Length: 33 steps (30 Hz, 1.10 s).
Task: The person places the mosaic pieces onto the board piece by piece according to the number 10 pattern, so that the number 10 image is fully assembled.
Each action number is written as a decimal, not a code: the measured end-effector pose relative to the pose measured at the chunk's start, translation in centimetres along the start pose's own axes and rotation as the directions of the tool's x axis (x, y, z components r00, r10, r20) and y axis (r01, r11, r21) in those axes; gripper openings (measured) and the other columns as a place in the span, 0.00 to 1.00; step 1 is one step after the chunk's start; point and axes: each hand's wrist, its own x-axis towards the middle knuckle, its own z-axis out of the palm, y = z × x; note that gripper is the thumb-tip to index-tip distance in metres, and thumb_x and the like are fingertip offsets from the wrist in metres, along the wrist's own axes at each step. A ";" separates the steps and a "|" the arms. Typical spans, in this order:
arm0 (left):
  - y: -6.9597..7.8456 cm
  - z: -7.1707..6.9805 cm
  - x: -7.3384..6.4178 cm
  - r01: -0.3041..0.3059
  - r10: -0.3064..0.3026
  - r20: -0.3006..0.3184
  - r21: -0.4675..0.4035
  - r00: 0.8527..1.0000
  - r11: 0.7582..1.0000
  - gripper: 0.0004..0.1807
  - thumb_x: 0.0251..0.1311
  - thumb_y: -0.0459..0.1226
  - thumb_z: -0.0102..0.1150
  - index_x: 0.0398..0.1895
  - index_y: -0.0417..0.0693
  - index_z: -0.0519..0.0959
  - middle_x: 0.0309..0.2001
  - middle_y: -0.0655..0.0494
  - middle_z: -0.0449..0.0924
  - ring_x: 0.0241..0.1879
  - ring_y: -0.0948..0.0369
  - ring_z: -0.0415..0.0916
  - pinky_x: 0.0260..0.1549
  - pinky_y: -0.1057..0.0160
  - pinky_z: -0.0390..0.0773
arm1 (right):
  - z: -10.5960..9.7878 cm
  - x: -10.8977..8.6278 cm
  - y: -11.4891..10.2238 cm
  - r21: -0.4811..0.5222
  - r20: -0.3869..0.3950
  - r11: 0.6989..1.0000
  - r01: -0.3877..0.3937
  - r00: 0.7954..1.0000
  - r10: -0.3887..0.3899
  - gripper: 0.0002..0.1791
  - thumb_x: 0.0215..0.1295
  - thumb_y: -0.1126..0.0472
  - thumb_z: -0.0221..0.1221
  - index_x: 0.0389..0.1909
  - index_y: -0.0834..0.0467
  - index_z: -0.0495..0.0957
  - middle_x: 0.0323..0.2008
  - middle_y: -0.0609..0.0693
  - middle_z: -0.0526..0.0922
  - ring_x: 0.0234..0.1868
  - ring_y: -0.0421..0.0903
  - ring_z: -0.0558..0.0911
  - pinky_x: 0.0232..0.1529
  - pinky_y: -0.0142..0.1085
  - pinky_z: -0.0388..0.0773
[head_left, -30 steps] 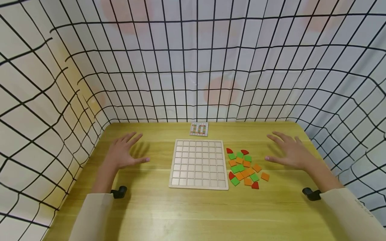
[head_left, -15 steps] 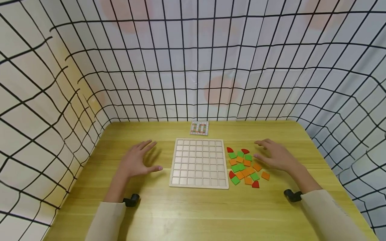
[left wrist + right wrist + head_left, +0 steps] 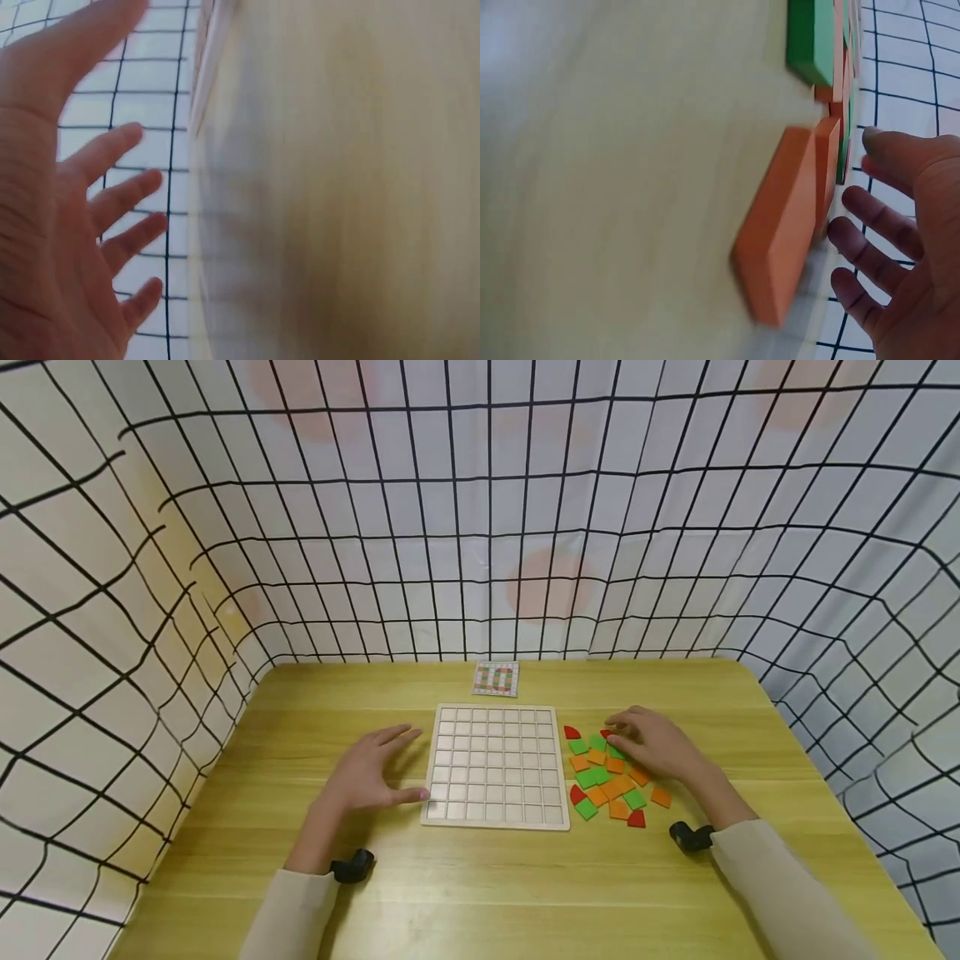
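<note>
Starting low in the head view, we find the wooden bench (image 3: 480, 893) and, left of centre, the left hand (image 3: 369, 772), its grip spread wide and its thumb close by the left edge of the gridded board (image 3: 495, 768); whether they touch we cannot tell. Right of centre, the right hand (image 3: 656, 743) is over the loose tiles (image 3: 592, 777), thumb and forefinger at a red quarter-round tile (image 3: 606, 732); we cannot tell whether that grip pinches it or only surrounds it. We judge these tiles light, stiff and smooth, probably wood, unlikely to break but liable to skid, so we would take each by opposite side edges between thumb and forefinger. The board looks rigid, and we would steady it by its rim. Only the right wrist view gives us the tiles' thickness: an orange tile (image 3: 776, 232) there has a deep side wall, enough for fingertips, where the head view shows mostly flat tops. The left wrist view, in turn, shows us an inner palm with nothing in it. Farther up the head view lies the small pattern card (image 3: 496, 680), which neither wrist view shows us, and behind it hangs the black net (image 3: 490, 536).
</note>
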 end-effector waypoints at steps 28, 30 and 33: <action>0.5 1.5 -0.1 -0.105 0.115 0.137 -0.078 0.984 0.991 0.59 0.43 0.70 0.71 0.79 0.59 0.64 0.80 0.53 0.60 0.79 0.45 0.57 0.74 0.33 0.60 | 0.3 0.3 0.8 0.072 0.008 0.995 -0.062 0.998 0.062 0.16 0.72 0.56 0.64 0.56 0.58 0.85 0.46 0.54 0.84 0.42 0.49 0.80 0.45 0.47 0.81; 0.4 1.5 -0.1 -0.100 0.112 0.142 -0.088 0.983 0.991 0.59 0.43 0.70 0.72 0.80 0.58 0.64 0.80 0.54 0.60 0.79 0.45 0.57 0.75 0.34 0.58 | 0.3 0.3 0.8 0.078 0.006 0.995 -0.063 0.998 0.063 0.16 0.72 0.57 0.64 0.55 0.59 0.85 0.45 0.54 0.85 0.42 0.48 0.80 0.45 0.46 0.80; 0.3 1.5 -0.1 -0.087 0.103 0.148 -0.111 0.984 0.990 0.60 0.42 0.70 0.73 0.80 0.58 0.64 0.81 0.54 0.59 0.80 0.46 0.55 0.75 0.34 0.57 | 0.4 0.4 0.8 0.094 0.003 0.994 -0.059 0.998 0.059 0.15 0.72 0.57 0.64 0.54 0.60 0.85 0.45 0.54 0.85 0.43 0.49 0.82 0.46 0.46 0.82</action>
